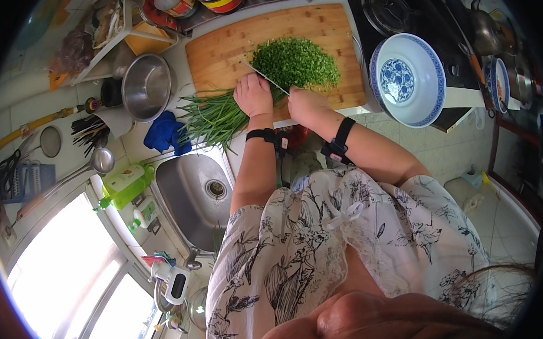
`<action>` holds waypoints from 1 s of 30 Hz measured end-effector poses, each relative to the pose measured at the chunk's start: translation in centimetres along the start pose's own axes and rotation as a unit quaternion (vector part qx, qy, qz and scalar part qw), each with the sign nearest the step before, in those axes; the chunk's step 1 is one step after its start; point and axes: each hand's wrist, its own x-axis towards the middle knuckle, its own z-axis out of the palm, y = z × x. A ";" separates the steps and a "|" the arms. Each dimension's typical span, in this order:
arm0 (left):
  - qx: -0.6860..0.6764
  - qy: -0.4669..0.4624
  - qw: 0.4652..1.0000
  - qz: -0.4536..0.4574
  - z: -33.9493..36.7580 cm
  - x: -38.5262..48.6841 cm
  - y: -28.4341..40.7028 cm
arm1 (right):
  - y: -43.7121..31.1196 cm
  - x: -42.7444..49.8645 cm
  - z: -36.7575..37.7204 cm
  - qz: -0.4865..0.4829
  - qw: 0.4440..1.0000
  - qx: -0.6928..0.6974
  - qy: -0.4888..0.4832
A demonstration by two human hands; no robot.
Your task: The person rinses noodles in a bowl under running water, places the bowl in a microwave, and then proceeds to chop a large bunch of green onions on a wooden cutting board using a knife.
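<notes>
My left hand (253,95) presses down on a bunch of long green chives (214,115) at the front of a wooden cutting board (220,44). In my right hand (308,105) is a kitchen knife (267,77), its handle hidden in my grip. The blade shows as a thin edge close beside the fingers of my left hand. A heap of finely chopped chives (294,63) lies on the board just beyond the blade. The uncut stalks stretch left past the board's edge, over the counter towards the sink.
A blue-patterned white bowl (432,78) stands right of the board, beside a black gas stove (422,31). To the left are a steel pot (147,87), a blue cloth (164,134) and a steel sink (188,186). Jars (221,0) line the back.
</notes>
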 end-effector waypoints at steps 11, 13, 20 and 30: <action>0.063 0.040 0.991 -0.109 0.9 2.6 0.3 | 3.3 -0.3 -2.3 -0.054 0.992 0.035 0.105; 0.010 0.049 0.994 -0.102 0.5 2.7 0.1 | 3.3 -0.7 -3.0 -0.052 0.992 0.035 0.111; -0.216 0.019 0.966 -0.143 -2.1 3.5 -1.6 | 3.8 -2.1 -3.9 -0.076 0.989 0.038 0.121; -0.034 -0.188 0.980 -0.058 -5.8 5.1 -1.6 | 4.8 -2.4 -4.4 -0.057 0.987 0.054 0.138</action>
